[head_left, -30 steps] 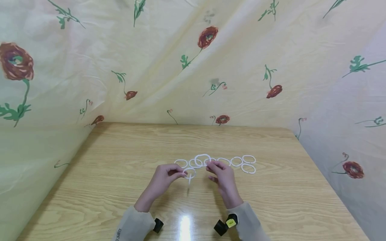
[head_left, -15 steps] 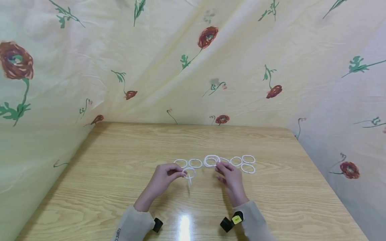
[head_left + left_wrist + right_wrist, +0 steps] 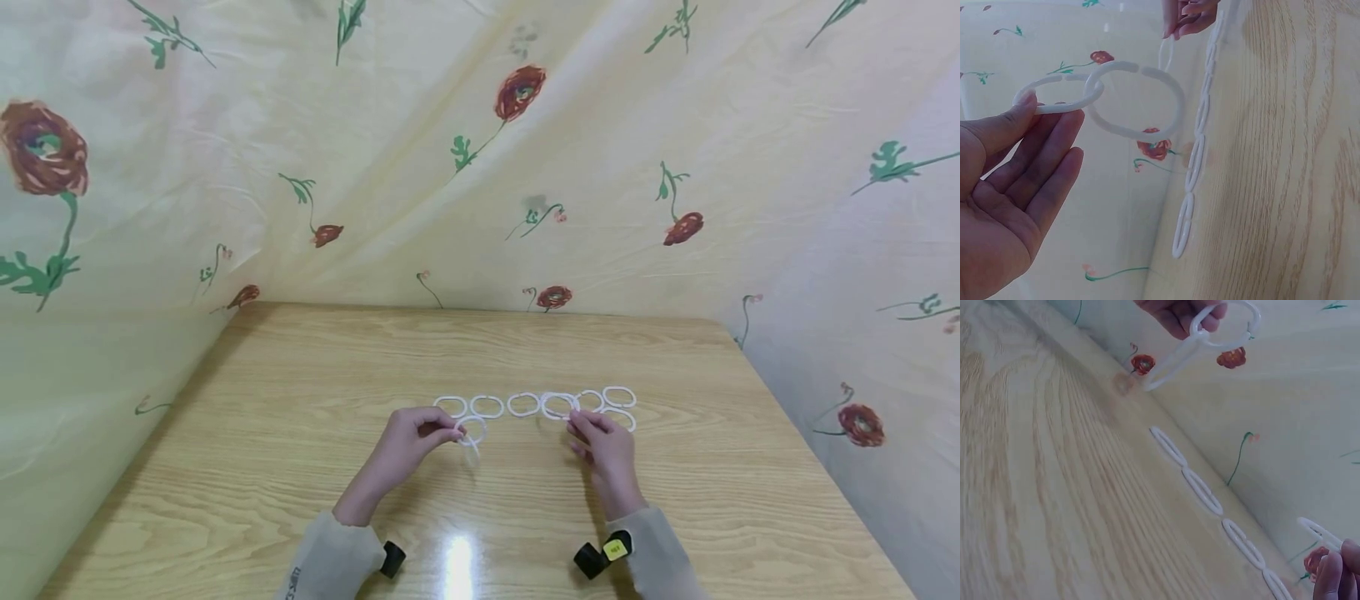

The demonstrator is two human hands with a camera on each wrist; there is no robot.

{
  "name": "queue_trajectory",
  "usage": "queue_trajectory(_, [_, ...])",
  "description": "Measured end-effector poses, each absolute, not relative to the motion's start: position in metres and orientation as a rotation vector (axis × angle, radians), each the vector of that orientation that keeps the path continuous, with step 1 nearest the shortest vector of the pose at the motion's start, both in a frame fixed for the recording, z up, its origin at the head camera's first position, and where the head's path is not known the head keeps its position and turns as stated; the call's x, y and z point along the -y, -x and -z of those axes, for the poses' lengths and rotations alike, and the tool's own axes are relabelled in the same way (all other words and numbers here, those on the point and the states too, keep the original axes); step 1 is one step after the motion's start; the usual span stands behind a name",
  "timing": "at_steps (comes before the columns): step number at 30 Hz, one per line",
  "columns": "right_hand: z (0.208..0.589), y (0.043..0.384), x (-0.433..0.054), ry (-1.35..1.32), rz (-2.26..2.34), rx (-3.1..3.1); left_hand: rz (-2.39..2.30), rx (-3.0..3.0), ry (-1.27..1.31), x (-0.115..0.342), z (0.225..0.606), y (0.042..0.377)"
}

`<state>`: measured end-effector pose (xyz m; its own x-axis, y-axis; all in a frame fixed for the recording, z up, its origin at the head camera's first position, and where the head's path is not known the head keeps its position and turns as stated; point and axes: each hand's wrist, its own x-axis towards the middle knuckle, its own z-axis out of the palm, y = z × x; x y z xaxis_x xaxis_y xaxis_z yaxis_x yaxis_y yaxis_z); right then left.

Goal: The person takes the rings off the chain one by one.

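My left hand (image 3: 405, 454) pinches a white oval plastic chain link (image 3: 1069, 107) between thumb and fingers, raised off the wooden table. A second white link (image 3: 1180, 103) is threaded through it and hangs loose; both have a small gap in the loop. With thumb and fingertips, my right hand (image 3: 609, 454) holds a single white link (image 3: 1315, 529), which overlaps the row on the table in the head view. That row of white links (image 3: 1202, 490) lies flat, left to right. At the row's right end, two links lie one above the other, the lower (image 3: 619, 430) partly hidden by my right hand.
The wood-grain table (image 3: 300, 483) ends at a pale flowered cloth (image 3: 405, 150) hanging behind and along both sides. Black boxes sit at both wrists, one at the left cuff (image 3: 393, 559) and one at the right (image 3: 591, 561).
My right hand has moved rightward along the row, carrying its link. The left hand stays put, while the link hanging from its own has swung slightly.
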<state>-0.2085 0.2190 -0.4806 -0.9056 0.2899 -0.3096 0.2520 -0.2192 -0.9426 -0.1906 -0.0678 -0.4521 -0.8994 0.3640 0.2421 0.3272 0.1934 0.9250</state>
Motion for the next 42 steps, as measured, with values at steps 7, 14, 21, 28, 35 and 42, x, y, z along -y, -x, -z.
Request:
queue_trajectory(7, [0.486,0.204,-0.232,0.695,-2.346,1.901,-1.837,-2.396,-0.678,0.068,0.453,0.190])
queue_trajectory(14, [0.488,0.200,-0.245,0.719,-2.335,1.924,-1.831,-2.400,-0.674,0.068,0.452,0.191])
queue_trajectory(21, [0.489,0.198,-0.255,0.740,-2.325,1.924,-1.833,-2.402,-0.674,0.069,0.452,0.192])
queue_trajectory(28, [0.491,0.198,-0.260,0.709,-2.338,1.934,-1.851,-2.391,-0.669,0.070,0.452,0.192])
queue_trajectory(35, [0.493,0.200,-0.265,0.704,-2.354,1.949,-1.847,-2.403,-0.648,0.069,0.451,0.191])
queue_trajectory(42, [0.493,0.201,-0.266,0.696,-2.349,1.993,-1.847,-2.406,-0.652,0.069,0.451,0.191])
